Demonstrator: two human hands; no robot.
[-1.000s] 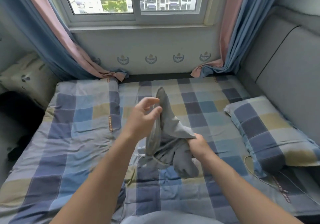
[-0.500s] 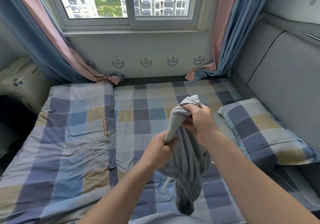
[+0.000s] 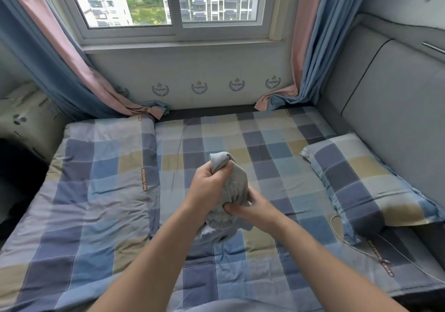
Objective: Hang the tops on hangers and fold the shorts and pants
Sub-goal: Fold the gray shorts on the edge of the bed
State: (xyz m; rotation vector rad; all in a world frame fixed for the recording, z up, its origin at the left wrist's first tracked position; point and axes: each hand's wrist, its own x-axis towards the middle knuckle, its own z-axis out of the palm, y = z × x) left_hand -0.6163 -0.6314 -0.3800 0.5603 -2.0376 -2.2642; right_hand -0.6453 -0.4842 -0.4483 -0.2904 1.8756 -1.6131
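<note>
Grey garment [image 3: 237,184], grips swapped.
Left grip [image 3: 208,186] now clutched its top; right grip [image 3: 252,211] had dropped, pinching lower folds.

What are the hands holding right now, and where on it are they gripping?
Both grip one bunched grey garment: the left hand holds its upper end, the right hand the gathered cloth lower down, above the bed.

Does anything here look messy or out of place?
Only small things. The grey garment is a crumpled bundle, gripped by the left hand and right hand above the bed. A thin white cable lies loose beside the pillow.
</note>
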